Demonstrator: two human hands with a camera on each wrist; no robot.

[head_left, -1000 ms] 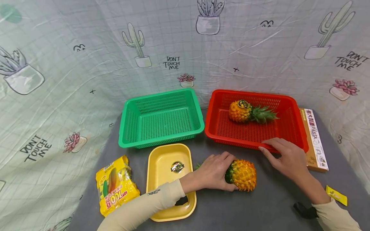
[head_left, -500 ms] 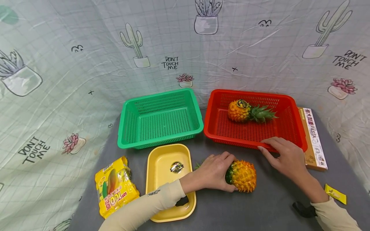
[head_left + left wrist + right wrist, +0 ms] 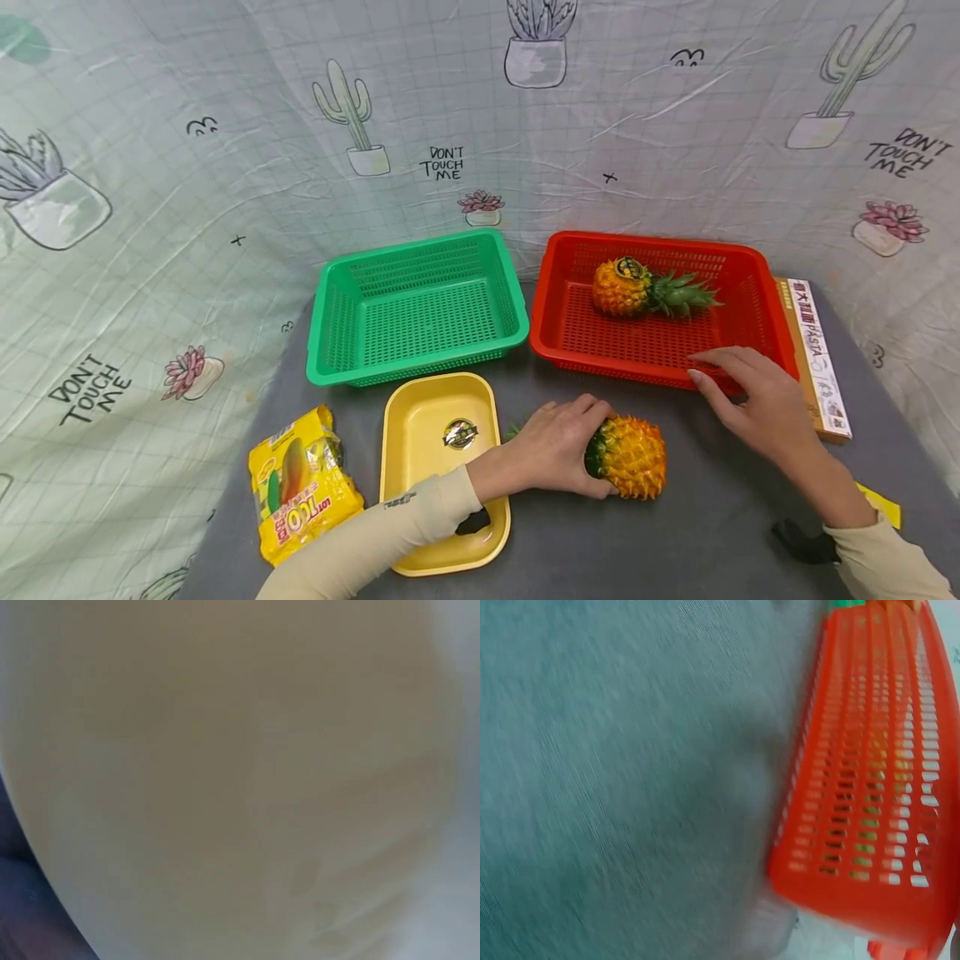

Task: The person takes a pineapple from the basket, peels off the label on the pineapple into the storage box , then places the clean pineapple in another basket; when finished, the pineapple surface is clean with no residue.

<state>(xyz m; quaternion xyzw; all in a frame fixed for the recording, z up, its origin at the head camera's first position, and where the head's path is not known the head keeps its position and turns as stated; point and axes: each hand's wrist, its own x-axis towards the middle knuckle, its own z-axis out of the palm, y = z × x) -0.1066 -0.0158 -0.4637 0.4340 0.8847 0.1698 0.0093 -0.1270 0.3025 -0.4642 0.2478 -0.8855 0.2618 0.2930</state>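
My left hand (image 3: 558, 446) grips a pineapple (image 3: 636, 458) lying on the grey table, fingers and thumb round its crown end. Most of its leaves are hidden under that hand. Over the front right rim of the red basket (image 3: 600, 367) is my right hand (image 3: 761, 404), thumb and forefinger apart and nothing between them. Inside this basket another pineapple (image 3: 621, 290) lies on its side, leaves to the right and a round label on top. In the right wrist view the perforated wall of the red basket (image 3: 855, 885) fills the right side.
A green basket (image 3: 420, 362) stands left of the red one. My left forearm crosses a yellow tray (image 3: 397, 417); a yellow snack bag (image 3: 300, 483) lies farther left. At right are a pasta box (image 3: 825, 375) and a small yellow packet (image 3: 888, 507), partly hidden by my right arm.
My right hand has shifted right along the red basket's front rim and lifted slightly off it. My left hand and its pineapple have stayed in place.
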